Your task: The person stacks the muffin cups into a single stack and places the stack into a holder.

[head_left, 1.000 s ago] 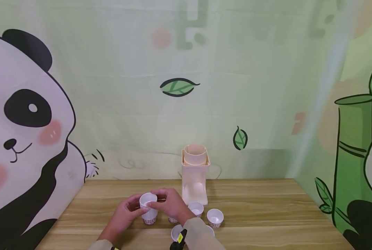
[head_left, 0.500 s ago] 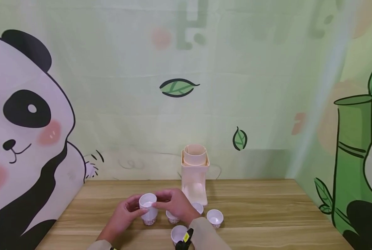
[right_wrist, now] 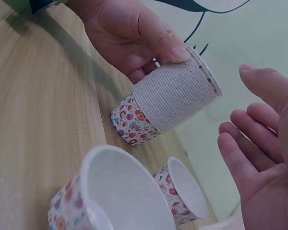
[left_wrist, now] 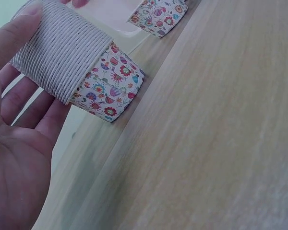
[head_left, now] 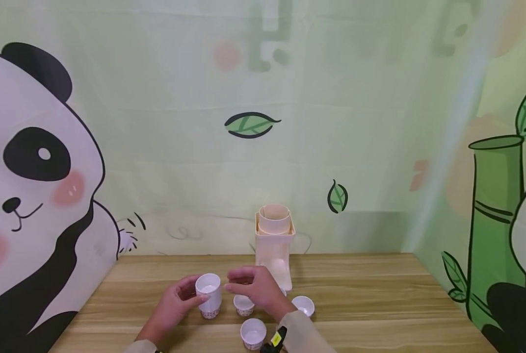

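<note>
My left hand (head_left: 172, 306) grips a tall stack of nested paper cups (head_left: 210, 300), thumb on the near side and fingers behind. In the left wrist view the stack (left_wrist: 67, 52) shows many close white rims above one flowered base. My right hand (head_left: 260, 290) is just right of the stack, apart from it, with fingers extended and nothing held. The right wrist view shows that hand (right_wrist: 266, 139) facing the stack's mouth. Single flowered paper cups stand upright near it: one cup (head_left: 244, 306) below the fingers, another cup (head_left: 253, 334) nearer the front.
Behind the right hand a pale pink stand (head_left: 275, 240) with a round cup in its top stands at the back of the wooden table (head_left: 369, 289). Another paper cup (head_left: 304, 306) is right of the right wrist, partly hidden by the sleeve. A printed cloth backdrop (head_left: 179, 171) rises behind.
My right hand has let go of the stack's rim and moved to the right, away from it. The left hand still holds the stack in nearly the same place.
</note>
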`<state>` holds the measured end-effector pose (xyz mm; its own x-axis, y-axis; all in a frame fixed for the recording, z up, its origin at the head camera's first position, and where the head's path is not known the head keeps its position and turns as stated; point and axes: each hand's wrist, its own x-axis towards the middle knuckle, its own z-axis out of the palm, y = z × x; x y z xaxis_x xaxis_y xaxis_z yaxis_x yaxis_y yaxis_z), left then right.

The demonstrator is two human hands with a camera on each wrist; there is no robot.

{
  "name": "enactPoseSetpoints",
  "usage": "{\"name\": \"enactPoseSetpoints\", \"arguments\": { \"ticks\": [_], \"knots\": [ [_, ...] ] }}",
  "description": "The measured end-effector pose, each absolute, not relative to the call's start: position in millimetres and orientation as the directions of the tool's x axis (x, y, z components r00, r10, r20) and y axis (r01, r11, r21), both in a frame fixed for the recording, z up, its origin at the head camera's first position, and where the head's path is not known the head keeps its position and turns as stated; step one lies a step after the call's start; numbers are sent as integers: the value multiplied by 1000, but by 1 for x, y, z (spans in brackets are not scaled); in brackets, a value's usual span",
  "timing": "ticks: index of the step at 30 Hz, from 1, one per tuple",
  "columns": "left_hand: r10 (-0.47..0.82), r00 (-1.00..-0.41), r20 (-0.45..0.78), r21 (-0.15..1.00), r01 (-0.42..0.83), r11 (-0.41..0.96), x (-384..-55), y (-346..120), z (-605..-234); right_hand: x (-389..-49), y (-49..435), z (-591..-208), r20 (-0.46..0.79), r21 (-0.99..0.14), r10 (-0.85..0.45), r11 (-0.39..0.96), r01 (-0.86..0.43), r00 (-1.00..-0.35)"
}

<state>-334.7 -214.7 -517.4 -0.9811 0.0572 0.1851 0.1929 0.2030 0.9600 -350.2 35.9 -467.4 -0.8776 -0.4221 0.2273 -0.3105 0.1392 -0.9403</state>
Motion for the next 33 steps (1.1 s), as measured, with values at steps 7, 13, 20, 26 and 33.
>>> {"name": "enactPoseSetpoints", "arguments": {
  "ticks": [7,13,20,26,33],
  "knots": [
    [48,-981,188,959,194,207,-335,-216,-516,-343,52,-466,257,-946,-381,87,-311,-888],
    [56,-980,189,956,197,217,-334,-217,-515,-335,73,-465,279,-953,-312,26,-302,-908],
    [57,-978,200,954,208,218,-333,-216,-517,-324,95,-464,287,-951,-267,35,-306,-920],
    [39,-982,186,962,190,198,-333,-216,-517,-316,113,-471,365,-928,-201,5,-374,-909],
    [53,-981,187,959,194,207,-334,-215,-517,-311,139,-477,421,-905,-145,-1,-425,-896]
  ]
}}
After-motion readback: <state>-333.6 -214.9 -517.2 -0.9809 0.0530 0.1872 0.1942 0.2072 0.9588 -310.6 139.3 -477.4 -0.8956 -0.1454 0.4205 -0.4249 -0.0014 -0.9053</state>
